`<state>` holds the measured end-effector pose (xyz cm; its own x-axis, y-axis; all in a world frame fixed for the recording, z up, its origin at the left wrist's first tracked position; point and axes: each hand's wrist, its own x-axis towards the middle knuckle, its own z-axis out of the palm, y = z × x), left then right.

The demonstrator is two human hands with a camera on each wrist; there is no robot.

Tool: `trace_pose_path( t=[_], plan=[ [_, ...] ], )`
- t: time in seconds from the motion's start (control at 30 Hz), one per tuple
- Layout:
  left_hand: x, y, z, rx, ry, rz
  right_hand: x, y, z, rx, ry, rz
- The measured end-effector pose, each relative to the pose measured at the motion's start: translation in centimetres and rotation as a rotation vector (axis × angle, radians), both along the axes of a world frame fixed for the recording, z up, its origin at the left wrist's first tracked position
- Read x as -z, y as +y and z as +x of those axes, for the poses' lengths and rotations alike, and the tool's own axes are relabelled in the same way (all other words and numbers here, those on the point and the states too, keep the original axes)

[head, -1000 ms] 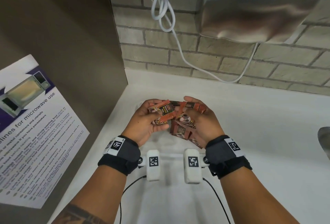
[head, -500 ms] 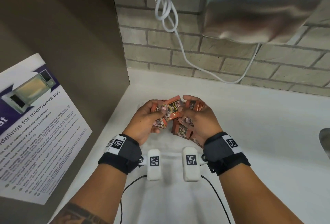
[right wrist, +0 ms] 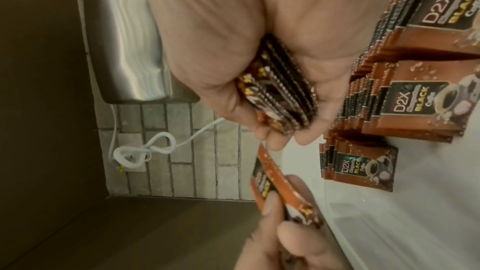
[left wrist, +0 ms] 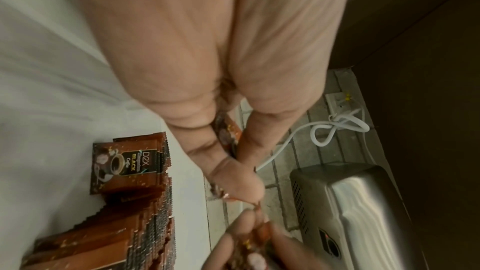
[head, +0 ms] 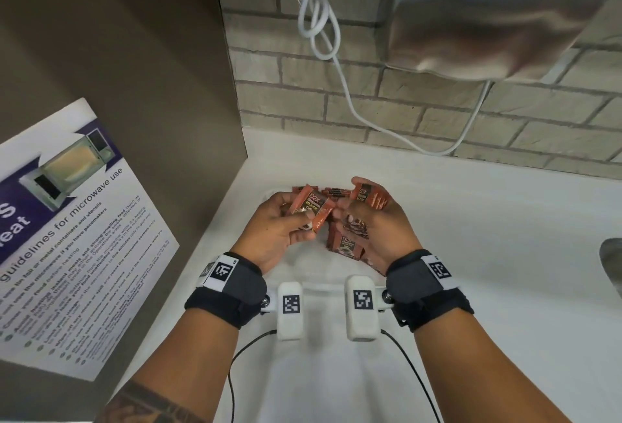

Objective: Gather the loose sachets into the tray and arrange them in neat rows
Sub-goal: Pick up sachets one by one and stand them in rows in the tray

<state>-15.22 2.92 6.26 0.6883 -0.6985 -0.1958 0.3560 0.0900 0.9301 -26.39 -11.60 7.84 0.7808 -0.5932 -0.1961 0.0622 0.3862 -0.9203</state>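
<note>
Over the white tray (head: pixel 269 194), the left hand (head: pixel 272 234) pinches a single D2X black coffee sachet (head: pixel 311 208) by its lower end, face up, probably so its print can be turned to match the others before it joins them. The right hand (head: pixel 377 230) clamps a small squared-up stack of sachets (right wrist: pixel 283 98) between thumb and fingers, keeping their edges flush for setting down as a block; rows of sachets (right wrist: pixel 420 98) already stand in the tray, though its rim is hard to trace under the hands
</note>
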Motion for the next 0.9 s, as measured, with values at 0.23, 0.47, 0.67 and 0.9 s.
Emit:
trace_pose_path(
  t=[0.23,0.47,0.67,0.9],
  plan=[
    [-0.7,-0.2,-0.9,-0.040,-0.026,0.029,0.2,2.2,0.6,-0.168,0.108,-0.156],
    [-1.5,0.7,0.3,-0.048,-0.633,0.264,0.7,1.9,0.7,-0.176,0.067,0.068],
    [-1.8,0.0,0.0,0.468,-1.163,0.289,0.3,2.6,1.3,-0.307,0.071,0.116],
    [-1.8,-0.7,0.5,0.501,-1.247,0.302,0.3,2.9,1.0,-0.344,0.147,0.009]
  ],
)
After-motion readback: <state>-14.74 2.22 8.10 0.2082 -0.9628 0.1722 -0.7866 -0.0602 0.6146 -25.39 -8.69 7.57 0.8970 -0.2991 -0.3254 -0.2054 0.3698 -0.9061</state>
